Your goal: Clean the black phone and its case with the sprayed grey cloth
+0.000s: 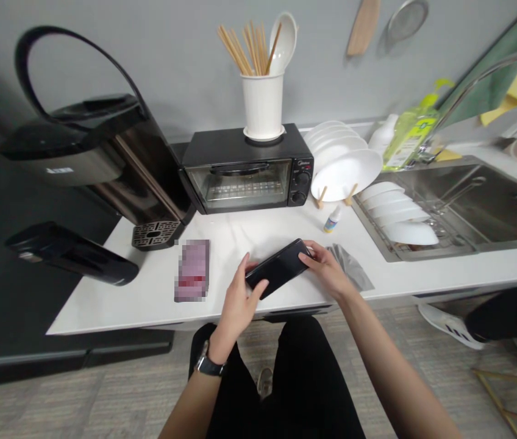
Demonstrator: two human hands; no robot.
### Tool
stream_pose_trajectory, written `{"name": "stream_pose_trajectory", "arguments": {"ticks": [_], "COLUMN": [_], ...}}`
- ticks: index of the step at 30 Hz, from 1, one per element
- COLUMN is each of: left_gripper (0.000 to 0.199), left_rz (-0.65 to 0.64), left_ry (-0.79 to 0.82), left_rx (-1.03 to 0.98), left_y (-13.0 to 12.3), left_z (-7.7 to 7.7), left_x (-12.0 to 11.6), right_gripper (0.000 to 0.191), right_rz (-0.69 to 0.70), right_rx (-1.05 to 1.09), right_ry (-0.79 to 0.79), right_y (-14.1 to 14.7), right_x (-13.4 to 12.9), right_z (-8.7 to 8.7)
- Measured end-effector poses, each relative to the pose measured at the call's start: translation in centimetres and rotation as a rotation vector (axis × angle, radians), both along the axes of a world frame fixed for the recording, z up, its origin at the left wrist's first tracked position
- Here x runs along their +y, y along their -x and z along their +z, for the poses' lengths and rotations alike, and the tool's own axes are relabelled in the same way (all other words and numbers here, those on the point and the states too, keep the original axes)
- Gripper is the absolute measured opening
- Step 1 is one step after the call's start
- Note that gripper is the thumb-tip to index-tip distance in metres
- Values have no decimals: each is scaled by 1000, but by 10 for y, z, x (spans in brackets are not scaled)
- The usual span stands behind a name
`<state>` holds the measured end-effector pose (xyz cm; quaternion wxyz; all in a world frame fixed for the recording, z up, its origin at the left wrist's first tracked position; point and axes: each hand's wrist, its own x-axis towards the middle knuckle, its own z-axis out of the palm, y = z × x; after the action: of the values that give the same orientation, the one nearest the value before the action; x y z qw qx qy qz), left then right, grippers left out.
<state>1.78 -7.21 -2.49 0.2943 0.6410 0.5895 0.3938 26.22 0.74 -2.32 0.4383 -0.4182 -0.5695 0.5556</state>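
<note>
A black smartphone (279,268) is held tilted just over the front of the white counter, its dark face turned up. My left hand (240,299) grips its left end, thumb on the near edge and fingers behind. At the opposite end, my right hand (325,268) pinches the phone with the thumb on top. Beside the right hand a grey cloth (350,268) lies on the counter. Behind it stands a small white bottle (332,219) with a coloured label. Left of my hands lies a flat purple item (193,268), partly blurred out.
A black toaster oven (247,177) carries a white pot (263,103) of chopsticks. To the left are a drinks machine (116,158) and a dark bottle (75,253). On the right, white plates (345,174) stand near the sink (505,213). Another person's shoe (450,326) shows at right.
</note>
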Motion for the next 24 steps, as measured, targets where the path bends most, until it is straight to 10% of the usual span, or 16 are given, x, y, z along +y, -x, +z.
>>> {"name": "stream_pose_trajectory", "arguments": {"ticks": [5,24], "left_gripper": [32,41], "left_rz": [5,-61], "left_ry": [141,183], "left_rx": [-179,-333], "left_y": [6,-3], "left_z": [0,16], "left_x": [3,-9], "right_gripper": [47,50], "right_rz": [-35,-268], "right_rx": [126,-13], "right_ry": [95,-92], "right_y": [-2,27], "right_x": [-10,-16], "right_z": [4,-14]}}
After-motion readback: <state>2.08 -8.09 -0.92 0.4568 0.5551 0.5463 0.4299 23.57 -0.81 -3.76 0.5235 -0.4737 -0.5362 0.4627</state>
